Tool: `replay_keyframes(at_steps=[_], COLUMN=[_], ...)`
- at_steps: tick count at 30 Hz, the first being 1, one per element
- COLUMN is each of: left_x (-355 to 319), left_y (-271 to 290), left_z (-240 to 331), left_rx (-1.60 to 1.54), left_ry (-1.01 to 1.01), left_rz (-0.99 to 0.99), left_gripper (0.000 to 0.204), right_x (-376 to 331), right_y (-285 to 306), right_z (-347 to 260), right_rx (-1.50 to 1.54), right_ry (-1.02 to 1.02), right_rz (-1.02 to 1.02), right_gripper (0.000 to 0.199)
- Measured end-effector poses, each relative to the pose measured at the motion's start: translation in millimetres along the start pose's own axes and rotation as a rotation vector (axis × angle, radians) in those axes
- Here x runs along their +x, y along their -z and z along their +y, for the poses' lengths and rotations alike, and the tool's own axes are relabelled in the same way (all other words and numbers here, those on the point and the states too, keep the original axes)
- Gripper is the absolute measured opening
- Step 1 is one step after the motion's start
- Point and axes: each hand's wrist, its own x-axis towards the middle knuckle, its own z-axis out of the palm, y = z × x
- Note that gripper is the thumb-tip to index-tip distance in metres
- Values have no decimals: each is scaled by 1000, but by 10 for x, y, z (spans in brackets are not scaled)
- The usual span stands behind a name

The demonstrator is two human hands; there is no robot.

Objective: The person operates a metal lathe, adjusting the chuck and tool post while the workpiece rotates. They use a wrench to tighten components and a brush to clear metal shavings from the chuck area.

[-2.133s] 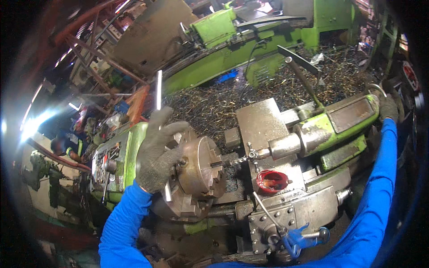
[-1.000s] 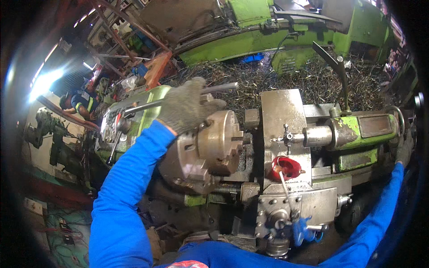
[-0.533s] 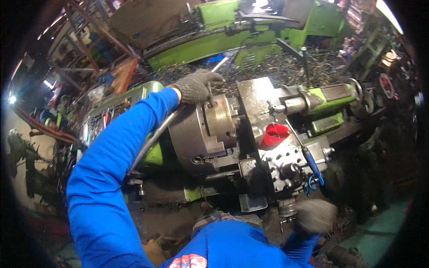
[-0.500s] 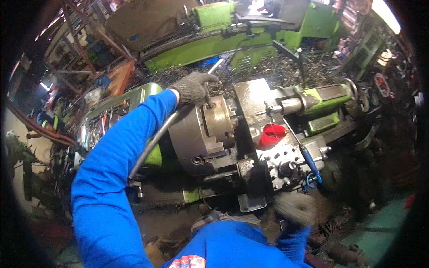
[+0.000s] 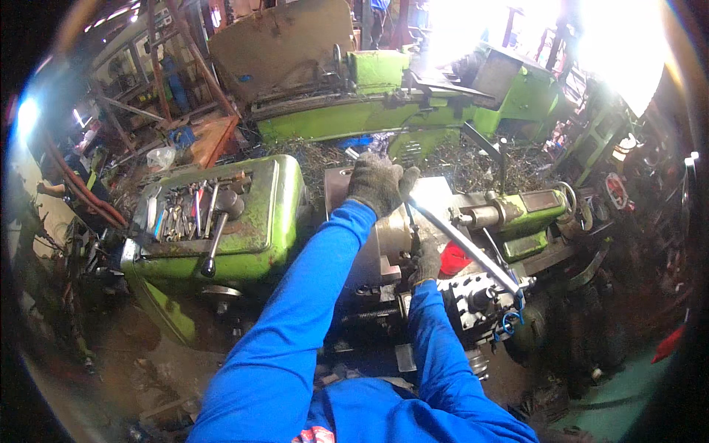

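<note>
Gripping the chuck key (image 5: 408, 214), left hand (image 5: 377, 183) curls its fingers (image 5: 390, 198) closed.

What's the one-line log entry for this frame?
left hand: gripping chuck key | right hand: on lathe chuck | metal pipe: on key

Both arms are clad in long, bright blue sleeves, creased along their length and gathered slightly at the wrists. The same blue cloth is seen across the chest at the near edge, where a small patch of red and white print is partly cut off. The left hand (image 5: 377, 183) is covered by a knitted work glove in speckled grey, darkened with grime, its ribbed cuff tucked against the sleeve end. The right hand (image 5: 427, 263) is covered by a matching grey glove, smaller in view and more heavily soiled.
</note>
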Motion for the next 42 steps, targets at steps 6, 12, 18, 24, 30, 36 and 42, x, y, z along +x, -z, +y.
replay_keyframes(at_steps=[6, 12, 18, 24, 30, 36, 42], left_x=[-355, -295, -329, -257, -269, -281, -319], left_y=[140, 67, -52, 59, -22, -44, -100], left_z=[-405, -333, -317, -317, -350, -383, -413], left_rx=[199, 140, 223, 213, 211, 224, 249], left_ry=[404, 357, 400, 415, 392, 354, 335], left_rz=[-131, -35, -86, -133, -102, -79, -24], left_gripper=[75, 76, 69, 69, 74, 72, 68], right_x=[309, 504, 234, -733, -819, -457, -196], right_y=[604, 324, 1022, 971, 770, 672, 854], right_z=[-1464, -1023, -1250, -1294, -1246, -1255, -1343], right_rx=[1070, 1341, 909, 980, 841, 800, 633], right_ry=[-465, -584, -501, -608, -605, -825, -866], right_rz=[-243, -135, 108, 9, 45, 58, 106], right_gripper=[27, 47, 40, 32, 35, 36, 32])
